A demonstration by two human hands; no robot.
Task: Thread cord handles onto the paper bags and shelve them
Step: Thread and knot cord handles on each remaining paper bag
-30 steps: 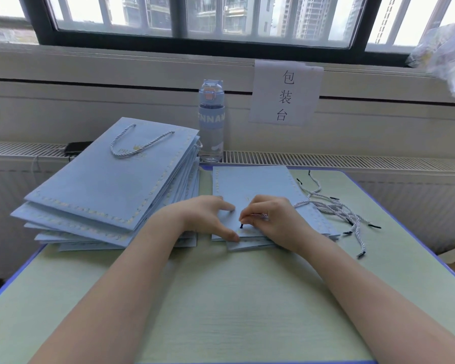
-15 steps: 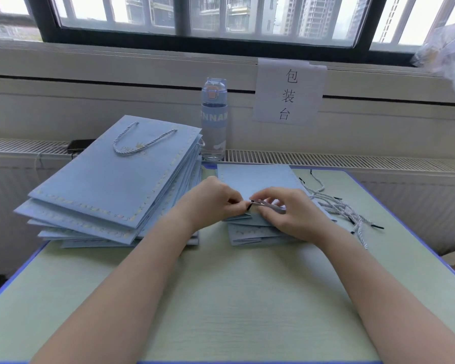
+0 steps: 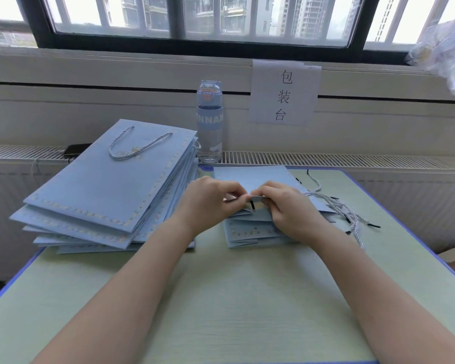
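At the far left of the surface (image 3: 221, 298) lies the stack of finished bags (image 3: 103, 185), its top one already carrying a looped handle (image 3: 137, 145). Just right of it, the left hand (image 3: 210, 203) has thumb and forefinger pressed together on the raised near edge of the top bag (image 3: 258, 177), which sits on the unthreaded pile (image 3: 250, 232) at centre. The coming move turns on the cord tip (image 3: 252, 204). This short black end shows just below that lifted edge, exactly between the two hands, with its long axis running roughly near to far across the edge rather than along it. Both hands are about equally close to it. The right hand (image 3: 286, 208) pinches the same edge from the right with its fingers curled, and their tips almost meet those of the left. Whether the cord itself is under them is hidden. To the right, the loose cords (image 3: 339, 208) lie in a tangle beside the pile, near the right hand's wrist. The tip probably needs drawing further through the hole.
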